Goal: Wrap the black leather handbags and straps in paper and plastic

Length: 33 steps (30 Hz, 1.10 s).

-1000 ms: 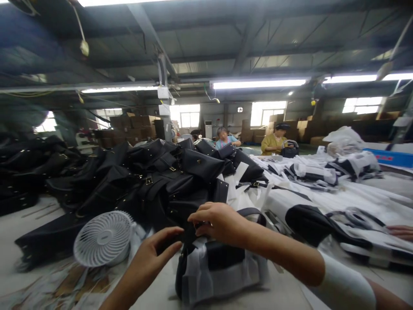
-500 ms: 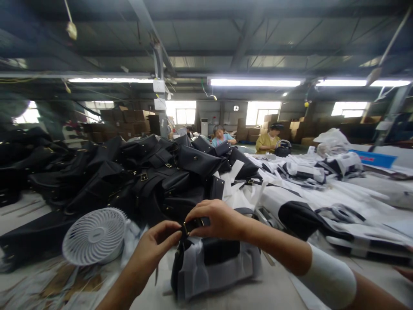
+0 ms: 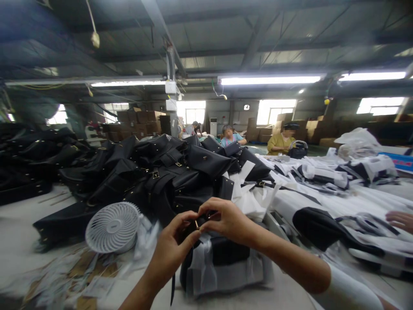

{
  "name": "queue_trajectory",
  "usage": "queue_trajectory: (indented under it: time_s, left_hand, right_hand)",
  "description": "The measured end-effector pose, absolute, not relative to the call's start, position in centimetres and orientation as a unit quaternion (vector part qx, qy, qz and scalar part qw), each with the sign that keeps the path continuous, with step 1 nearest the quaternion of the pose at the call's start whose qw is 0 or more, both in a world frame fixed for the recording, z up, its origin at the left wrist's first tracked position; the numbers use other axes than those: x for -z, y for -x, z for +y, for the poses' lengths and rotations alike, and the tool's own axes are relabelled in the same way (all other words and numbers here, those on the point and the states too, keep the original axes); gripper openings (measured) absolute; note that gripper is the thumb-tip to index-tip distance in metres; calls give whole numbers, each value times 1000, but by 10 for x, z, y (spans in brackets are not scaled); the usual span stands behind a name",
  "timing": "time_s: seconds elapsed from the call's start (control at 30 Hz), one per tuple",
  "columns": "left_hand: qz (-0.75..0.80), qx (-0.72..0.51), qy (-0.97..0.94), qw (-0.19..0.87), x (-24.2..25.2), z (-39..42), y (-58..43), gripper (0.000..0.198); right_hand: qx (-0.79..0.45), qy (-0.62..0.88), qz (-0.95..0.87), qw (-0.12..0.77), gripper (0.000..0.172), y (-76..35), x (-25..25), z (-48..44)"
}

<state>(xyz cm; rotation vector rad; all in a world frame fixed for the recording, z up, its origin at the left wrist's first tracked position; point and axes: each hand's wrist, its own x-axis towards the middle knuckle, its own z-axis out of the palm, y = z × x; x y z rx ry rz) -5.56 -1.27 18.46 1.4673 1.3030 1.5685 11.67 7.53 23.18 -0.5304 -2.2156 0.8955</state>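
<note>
A black handbag (image 3: 229, 252) stands on the table in front of me, partly wrapped in white tissue paper (image 3: 222, 275). Above its left end, both hands meet at a small gold-coloured buckle (image 3: 197, 224) on a dark strap. My left hand (image 3: 177, 234) pinches at the buckle's left side, thumb and forefinger close together. From the right, my right hand (image 3: 226, 219) grips the strap beside the buckle, its fingers bent over it. A thin dark strap end (image 3: 173, 287) hangs down below my left hand.
A white fan (image 3: 112, 228) stands at left, beside plastic scraps and cardboard bits (image 3: 84, 263). Black bags (image 3: 206, 161) are heaped behind. Wrapped bags (image 3: 319, 219) lie to the right, where another person's hand (image 3: 400, 220) reaches in. Two people (image 3: 284, 142) sit beyond the heap.
The view has swung left, so everything sits further right. My left hand's fingers have closed in around the buckle, nearer my right hand. Another person's hand has come further in at right.
</note>
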Motion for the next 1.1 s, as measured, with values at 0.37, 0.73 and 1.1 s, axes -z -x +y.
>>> queue_trajectory:
  time_s: [0.37, 0.73, 1.1]
  left_hand:
    - [487, -637, -545, 247, -176, -9, 46, 25]
    - [502, -622, -550, 243, -178, -9, 43, 28]
    - [535, -545, -602, 232, -184, -8, 40, 33]
  right_hand:
    - [-298, 211, -841, 399, 26, -119, -213, 83]
    - [-266, 333, -802, 418, 19, -109, -222, 79]
    - [-214, 224, -833, 459, 19, -112, -242, 74]
